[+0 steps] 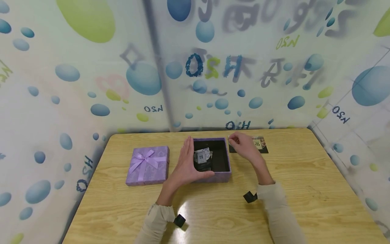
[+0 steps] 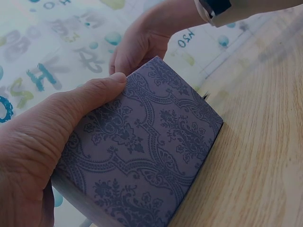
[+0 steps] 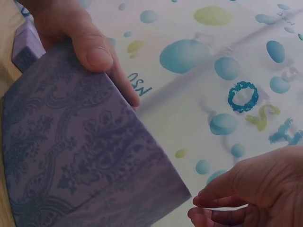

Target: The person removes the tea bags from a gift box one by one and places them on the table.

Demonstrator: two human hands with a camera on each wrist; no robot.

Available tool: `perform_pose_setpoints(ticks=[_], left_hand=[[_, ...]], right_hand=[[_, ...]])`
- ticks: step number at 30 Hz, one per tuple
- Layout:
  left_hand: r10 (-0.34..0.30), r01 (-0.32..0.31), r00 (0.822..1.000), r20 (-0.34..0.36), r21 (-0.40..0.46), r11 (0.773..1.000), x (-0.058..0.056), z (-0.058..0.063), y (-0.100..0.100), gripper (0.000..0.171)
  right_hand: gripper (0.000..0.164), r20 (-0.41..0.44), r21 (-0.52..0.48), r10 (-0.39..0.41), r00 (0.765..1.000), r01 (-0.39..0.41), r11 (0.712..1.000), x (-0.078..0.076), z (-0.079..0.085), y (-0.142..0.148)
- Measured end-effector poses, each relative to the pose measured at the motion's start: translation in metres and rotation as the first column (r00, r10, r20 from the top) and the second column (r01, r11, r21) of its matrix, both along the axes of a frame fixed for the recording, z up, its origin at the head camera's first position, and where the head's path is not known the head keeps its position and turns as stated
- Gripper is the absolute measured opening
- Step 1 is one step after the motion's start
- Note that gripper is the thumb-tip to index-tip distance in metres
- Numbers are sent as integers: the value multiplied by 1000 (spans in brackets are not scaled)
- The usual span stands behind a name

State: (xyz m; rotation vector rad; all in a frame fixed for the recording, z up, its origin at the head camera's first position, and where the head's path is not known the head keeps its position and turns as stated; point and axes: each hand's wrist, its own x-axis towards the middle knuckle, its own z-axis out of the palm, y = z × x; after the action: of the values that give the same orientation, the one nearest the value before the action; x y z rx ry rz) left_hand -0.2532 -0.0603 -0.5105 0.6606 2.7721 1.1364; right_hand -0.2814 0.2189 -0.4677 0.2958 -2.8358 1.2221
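From the head view alone comes the inside of the open purple box, which stands at the table's middle with dark packets toward its nine o'clock side; the wrist views show only its outside, but there the scrolling floral pattern reads clearly. With that box as the clock's centre, the left hand braces it at nine o'clock, fingers straight along the wall and thumb spread across the near rim toward six. The right hand is at two o'clock, fingertips curled close together beside the box's wall; whether they pinch anything I cannot tell. The head view shows a dark printed card, partly under that hand, between two and three o'clock; the purple lid lies at nine, its ribbon bow on top. The right wrist view catches only the lid's edge, at ten o'clock in its frame. Counted: one box, one lid, one bow, one card, two hands; the packets overlap, at least two.
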Motion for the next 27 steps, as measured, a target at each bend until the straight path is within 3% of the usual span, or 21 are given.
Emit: perform_pose_setpoints(ticks=[14,20,27], left_hand=[[-8,8,1000,-1,-24,1000,-1,2,-1,148],[-4,4,1000,22,-24,1000,1,3,-1,148],[3,-3,1000,12,-21,1000,1,2,-1,148]], right_hand=[[19,-31,15,-27,999,28,1000,7,4,-21],[16,-59,-36,10,998,-13,999,10,8,-31],[12,-58,-26,51,997,-53,998,13,5,-51]])
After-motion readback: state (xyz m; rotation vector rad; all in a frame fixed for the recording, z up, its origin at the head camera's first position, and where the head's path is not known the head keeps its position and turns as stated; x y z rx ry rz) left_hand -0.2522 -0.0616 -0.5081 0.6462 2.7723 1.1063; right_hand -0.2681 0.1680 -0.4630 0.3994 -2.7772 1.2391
